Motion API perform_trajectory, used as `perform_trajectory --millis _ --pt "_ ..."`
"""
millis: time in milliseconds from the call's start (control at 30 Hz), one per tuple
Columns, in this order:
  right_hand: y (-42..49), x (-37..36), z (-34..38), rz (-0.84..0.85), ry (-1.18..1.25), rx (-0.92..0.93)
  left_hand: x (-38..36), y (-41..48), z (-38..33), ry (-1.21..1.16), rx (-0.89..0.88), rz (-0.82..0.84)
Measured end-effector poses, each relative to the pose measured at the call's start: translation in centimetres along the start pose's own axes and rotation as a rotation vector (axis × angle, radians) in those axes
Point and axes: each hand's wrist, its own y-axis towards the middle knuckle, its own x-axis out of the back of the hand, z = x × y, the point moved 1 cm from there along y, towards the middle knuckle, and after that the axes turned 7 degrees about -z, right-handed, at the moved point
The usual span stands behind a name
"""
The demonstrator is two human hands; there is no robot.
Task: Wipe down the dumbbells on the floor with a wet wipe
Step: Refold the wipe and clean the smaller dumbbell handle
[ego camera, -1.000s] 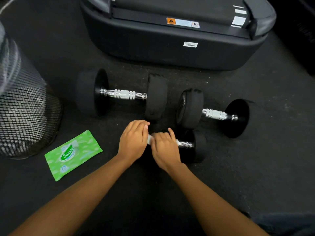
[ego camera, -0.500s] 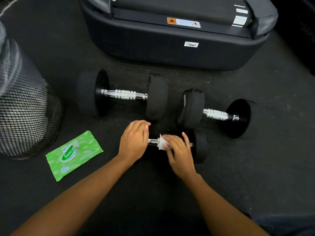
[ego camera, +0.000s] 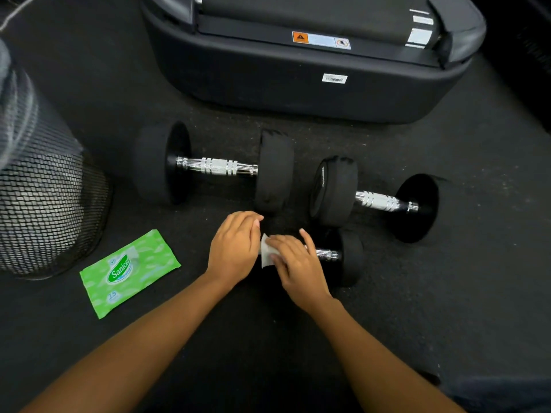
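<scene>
Fingers [ego camera: 278, 244] of right hand [ego camera: 299, 271] round wet wipe [ego camera: 266, 255] on dumbbell [ego camera: 351, 257]; green "Sanicare" pack [ego camera: 129, 272].

Black heads with ringed chrome handles on large dumbbell [ego camera: 214, 166], mid dumbbell [ego camera: 377, 201], small dumbbell [ego camera: 351, 257]; white wipe [ego camera: 266, 254]; bright green leaf-print wipe pack [ego camera: 129, 272], white-green logo; black mesh bin [ego camera: 44, 204]; dark speckled floor [ego camera: 447, 293]; black machine base [ego camera: 298, 84], orange-white warning label [ego camera: 320, 40].

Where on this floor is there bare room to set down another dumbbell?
Widest bare floor: right of the small dumbbell, nearer than the right-hand dumbbell. More lies nearer than the wet wipe pack. A narrow strip separates mesh bin and large dumbbell. Crowded: the middle, three dumbbells with left hand, right hand and wet wipe.
</scene>
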Motion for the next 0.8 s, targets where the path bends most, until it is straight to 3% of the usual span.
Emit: perform_trajectory --millis 533,800 --pt "0.9 -0.5 0.6 -0.067 -0.066 0.090 0.0 0.0 0.0 -0.022 0.017 0.017" --pt "1.3 0.7 -0.5 -0.031 -0.126 -0.113 0.1 0.0 0.0 -0.005 0.009 0.015"
